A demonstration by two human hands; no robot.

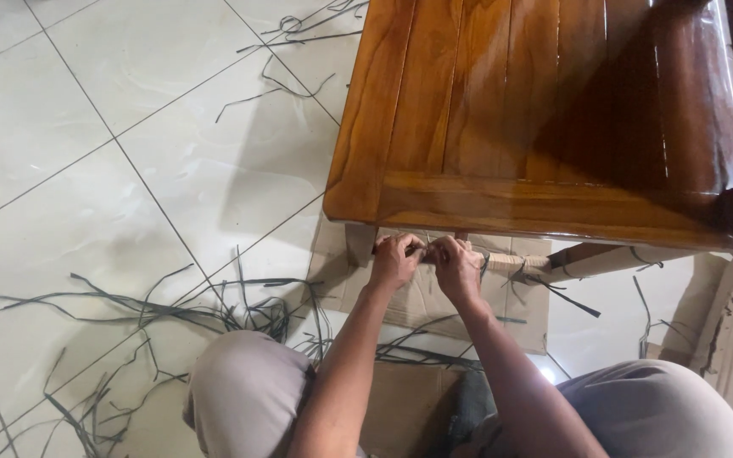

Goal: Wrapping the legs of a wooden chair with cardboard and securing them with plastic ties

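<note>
Both forearms reach forward from between the person's raised knees (pixel 243 394), running almost side by side and converging at the wrists. The left hand (pixel 396 259) and the right hand (pixel 456 265) meet knuckle to knuckle just under the front edge of a glossy brown wooden table (pixel 502 110), backs turned up to the camera, fingers curled down and away.

The left hand's fingers are bent tight, pinched on something at the top of a pale table leg (pixel 358 242) that stands just to its left; what lies under the fingertips is hidden by the hand itself. The right hand is closed likewise, its fingers folded round the near end of a horizontal rail wrapped in pale cord (pixel 519 260), which runs off to that hand's right. Whether either hand fully clamps the cord I cannot tell.

Directly below the hands lies a flattened sheet of brown cardboard (pixel 417 301). Dark thin strips (pixel 171 309) lie scattered on the white tiled floor (pixel 86 170), mostly to the left of the left forearm, with a few more beyond the right hand.
</note>
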